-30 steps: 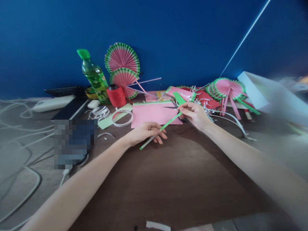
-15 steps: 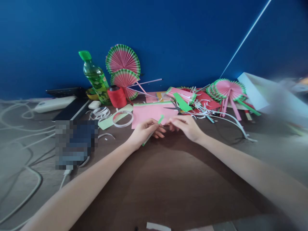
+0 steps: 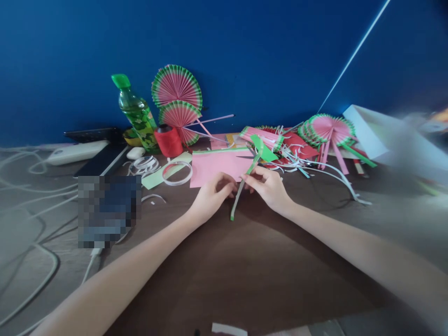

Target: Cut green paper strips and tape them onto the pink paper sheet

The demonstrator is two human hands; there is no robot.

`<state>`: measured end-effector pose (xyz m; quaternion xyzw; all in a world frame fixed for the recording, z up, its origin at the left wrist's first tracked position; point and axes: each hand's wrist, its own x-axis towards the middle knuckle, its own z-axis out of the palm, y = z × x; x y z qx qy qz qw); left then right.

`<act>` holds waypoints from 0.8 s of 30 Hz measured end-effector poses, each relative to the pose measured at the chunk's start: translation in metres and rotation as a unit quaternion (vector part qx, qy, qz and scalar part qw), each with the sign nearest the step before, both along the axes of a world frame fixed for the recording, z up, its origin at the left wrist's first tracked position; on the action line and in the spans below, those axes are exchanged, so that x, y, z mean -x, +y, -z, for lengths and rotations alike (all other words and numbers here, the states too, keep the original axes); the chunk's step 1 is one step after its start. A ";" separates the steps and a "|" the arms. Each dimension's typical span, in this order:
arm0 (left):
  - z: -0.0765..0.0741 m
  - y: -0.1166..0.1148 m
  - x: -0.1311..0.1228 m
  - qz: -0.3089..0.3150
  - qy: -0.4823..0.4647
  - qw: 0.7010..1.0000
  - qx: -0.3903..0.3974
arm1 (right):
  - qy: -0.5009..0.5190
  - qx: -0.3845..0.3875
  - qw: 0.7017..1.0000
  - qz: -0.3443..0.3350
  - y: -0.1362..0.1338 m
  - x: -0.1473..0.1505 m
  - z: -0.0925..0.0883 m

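A narrow green strip with a pale, tape-like face [image 3: 237, 199] slants through the grip of my right hand [image 3: 268, 186]. Thumb and fingers pinch it near its middle; its upper end rises past the hand, its lower end hangs over the table. Just left of the strip, my left hand [image 3: 214, 195] is closed, thumb against curled fingers. What those fingertips hold, if anything, is hidden. Behind both hands lies a pink paper sheet [image 3: 217, 167] with a green top edge. Dark scissor blades [image 3: 245, 157] rest over its right part.
A tape roll [image 3: 177, 173] lies on pale green paper at left. Behind stand a red thread spool [image 3: 168, 141], a green bottle [image 3: 140, 119] and pleated fans [image 3: 177, 88]. More fans [image 3: 329, 128] and white paper scraps [image 3: 297, 161] are at right. A phone [image 3: 110, 210] and cables lie left.
The green strip has passed from my left hand to my right and now slants upright between them. My left fingers have curled in. The view has shifted slightly.
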<state>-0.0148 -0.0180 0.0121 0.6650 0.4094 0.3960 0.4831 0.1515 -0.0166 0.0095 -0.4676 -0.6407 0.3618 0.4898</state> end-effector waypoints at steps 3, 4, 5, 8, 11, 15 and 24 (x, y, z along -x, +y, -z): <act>-0.003 -0.006 0.000 -0.014 0.061 0.992 -0.106 | -0.010 -0.008 1.000 0.006 0.000 0.000 -0.003; -0.005 -0.008 -0.001 0.003 0.085 0.988 -0.128 | -0.004 -0.006 1.000 0.006 0.000 0.000 -0.003; -0.005 -0.010 -0.001 0.025 0.105 0.984 -0.141 | 0.008 0.001 1.000 0.006 0.000 0.000 -0.003; -0.005 -0.012 -0.002 0.039 0.140 0.976 -0.165 | 0.071 0.031 0.997 -0.013 0.000 0.001 -0.002; -0.002 -0.009 0.000 -0.027 0.149 0.973 -0.177 | 0.125 0.055 0.989 -0.063 0.001 0.001 0.001; 0.001 -0.004 0.003 -0.058 0.149 0.970 -0.181 | 0.143 0.064 0.983 -0.091 0.002 0.002 0.006; 0.004 -0.002 0.002 -0.069 0.135 0.970 -0.188 | 0.136 0.066 0.981 -0.117 0.004 0.002 0.012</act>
